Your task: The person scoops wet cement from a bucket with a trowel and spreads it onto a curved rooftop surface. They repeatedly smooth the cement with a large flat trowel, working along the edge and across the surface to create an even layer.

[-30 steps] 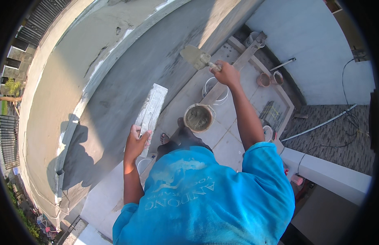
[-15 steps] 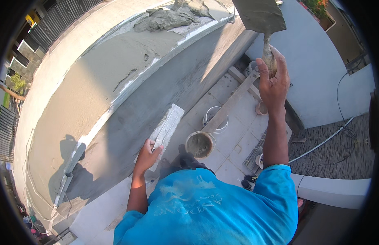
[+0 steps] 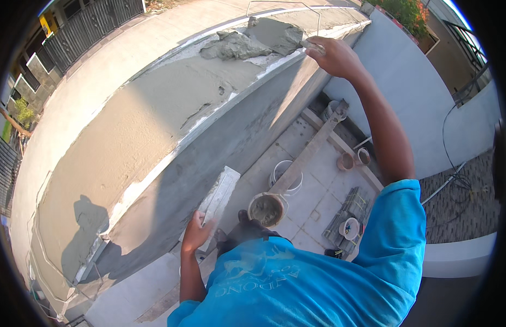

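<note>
Upper right of centre, the right hand (image 3: 335, 57) grips a trowel handle (image 3: 315, 47) beside lumpy grey mortar (image 3: 230, 47); lower centre, the left hand (image 3: 197, 233) grips a flat, white-crusted rectangular float (image 3: 218, 192).

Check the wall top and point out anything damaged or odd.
The smoothed mortar has a small pit and a ragged gouge near its floor-side edge, odd because the surface around them is even. The rough mortar heap beyond, beside the right hand, looks unspread rather than spilled.
</note>
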